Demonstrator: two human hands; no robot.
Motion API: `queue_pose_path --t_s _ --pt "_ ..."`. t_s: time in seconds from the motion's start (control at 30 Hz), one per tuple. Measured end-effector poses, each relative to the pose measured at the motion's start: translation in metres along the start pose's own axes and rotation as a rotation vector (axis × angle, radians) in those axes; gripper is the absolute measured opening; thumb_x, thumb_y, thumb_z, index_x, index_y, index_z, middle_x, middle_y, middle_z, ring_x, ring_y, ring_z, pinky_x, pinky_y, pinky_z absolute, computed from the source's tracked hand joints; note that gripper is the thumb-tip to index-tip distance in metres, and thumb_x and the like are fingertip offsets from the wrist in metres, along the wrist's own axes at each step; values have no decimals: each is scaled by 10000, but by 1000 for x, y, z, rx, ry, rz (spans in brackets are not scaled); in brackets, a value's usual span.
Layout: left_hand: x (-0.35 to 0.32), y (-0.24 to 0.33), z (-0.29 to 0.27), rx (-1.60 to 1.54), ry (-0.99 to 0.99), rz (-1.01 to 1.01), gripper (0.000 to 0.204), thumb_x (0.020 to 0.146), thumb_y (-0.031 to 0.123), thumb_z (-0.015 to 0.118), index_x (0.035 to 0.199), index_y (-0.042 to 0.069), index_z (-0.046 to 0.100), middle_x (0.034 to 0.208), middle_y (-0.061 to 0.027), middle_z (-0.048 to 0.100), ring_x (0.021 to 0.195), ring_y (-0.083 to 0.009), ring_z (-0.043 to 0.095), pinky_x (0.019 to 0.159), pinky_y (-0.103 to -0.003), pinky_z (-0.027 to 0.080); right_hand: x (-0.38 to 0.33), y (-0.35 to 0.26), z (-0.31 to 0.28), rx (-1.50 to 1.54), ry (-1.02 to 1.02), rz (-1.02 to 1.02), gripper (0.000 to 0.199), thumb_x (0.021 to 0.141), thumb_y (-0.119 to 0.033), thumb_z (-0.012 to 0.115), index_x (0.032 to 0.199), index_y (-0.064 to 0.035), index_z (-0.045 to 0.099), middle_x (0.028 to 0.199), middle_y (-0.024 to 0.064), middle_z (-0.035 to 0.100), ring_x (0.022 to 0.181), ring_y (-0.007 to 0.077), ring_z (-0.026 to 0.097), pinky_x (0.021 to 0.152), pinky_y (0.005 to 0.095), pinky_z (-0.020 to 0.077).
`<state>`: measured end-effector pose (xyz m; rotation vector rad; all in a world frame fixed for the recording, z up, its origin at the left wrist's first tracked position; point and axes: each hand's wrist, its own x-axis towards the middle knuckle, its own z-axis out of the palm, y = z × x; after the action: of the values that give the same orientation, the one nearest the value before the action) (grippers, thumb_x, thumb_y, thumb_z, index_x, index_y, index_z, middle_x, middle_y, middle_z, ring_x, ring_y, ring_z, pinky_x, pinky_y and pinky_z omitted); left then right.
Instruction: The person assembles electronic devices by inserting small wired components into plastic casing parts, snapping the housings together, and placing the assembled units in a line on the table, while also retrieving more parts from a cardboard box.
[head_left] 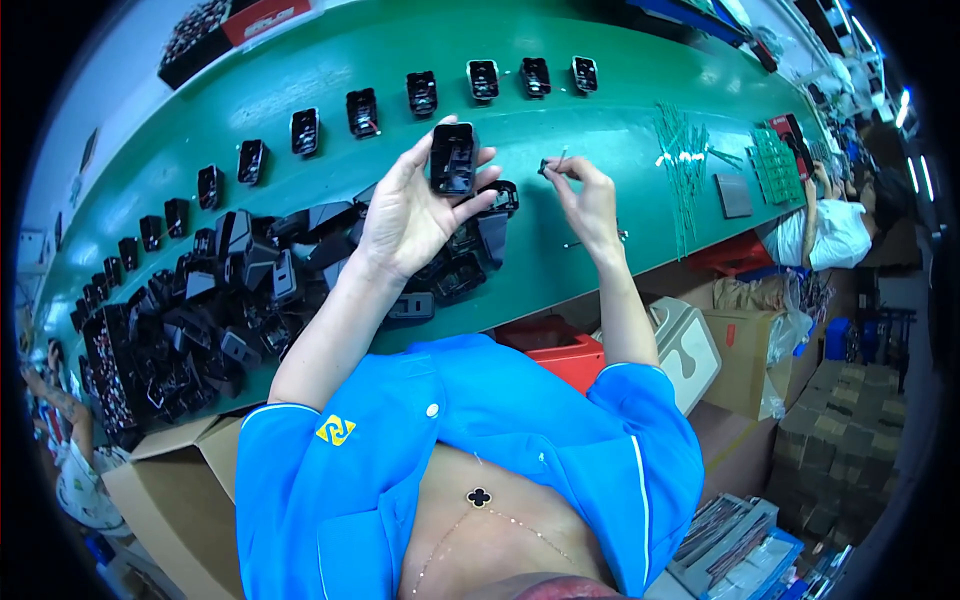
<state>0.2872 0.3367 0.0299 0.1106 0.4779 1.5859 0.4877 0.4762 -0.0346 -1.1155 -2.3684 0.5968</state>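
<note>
Holding a black plastic housing [453, 158] upright above the green tabletop [600, 130], the left hand [415, 215] has its fingers curled round the part's sides and back. Right hand [590, 200] pinches a small thin metal piece [553, 163] at its fingertips, just beside the housing. Heap of black housings [230, 300] lies below; a row of single housings [362, 112] lines the far edge.

The left hand [415, 210] holds a black plastic housing [453, 158] upright between thumb and fingers, its open side facing the camera. Just to the right of it, the right hand [588, 200] pinches a small thin metal part [556, 162] at the fingertips. Below and left of the left hand lies a heap of black housings [230, 300] on the green belt [600, 130]. Beyond both hands a row of single housings [420, 93] stands on the belt.
</note>
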Motion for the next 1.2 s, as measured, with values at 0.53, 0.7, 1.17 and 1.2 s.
queue_pose_path --t_s 0.53,0.7,1.17,1.2 --pt "-12 -7 12 296 -75 206 507 1032 146 485 1506 121 306 1321 -150 492 1130 -180 555 990 -319 477 -2 -119 -9 230 232 -283 159 742 -58 754 851 -147 680 1155 -36 659 1179 209 472 1034 379 243" --pt "-15 -7 19 572 -37 317 566 972 62 581 1487 75 347 1298 -142 529 1132 -191 582 991 -311 487 5 -108 0 336 350 -331 207 694 -33 766 851 -142 686 1294 27 560 1234 254 422 1056 394 247" --pt "-6 -7 34 811 -149 343 489 902 58 685 1359 -5 521 1294 -207 574 1172 -254 585 1028 -348 480 -1 -94 7 812 537 -245 290 671 -46 778 932 -141 693 1427 145 440 1268 297 398 1079 420 253" --pt "-3 -6 28 755 -107 293 508 907 67 679 1378 2 500 1311 -216 561 1191 -266 574 1039 -361 471 -1 -92 2 689 450 -298 284 679 -62 778 936 -141 686 1433 145 438 1263 298 403 1076 421 253"
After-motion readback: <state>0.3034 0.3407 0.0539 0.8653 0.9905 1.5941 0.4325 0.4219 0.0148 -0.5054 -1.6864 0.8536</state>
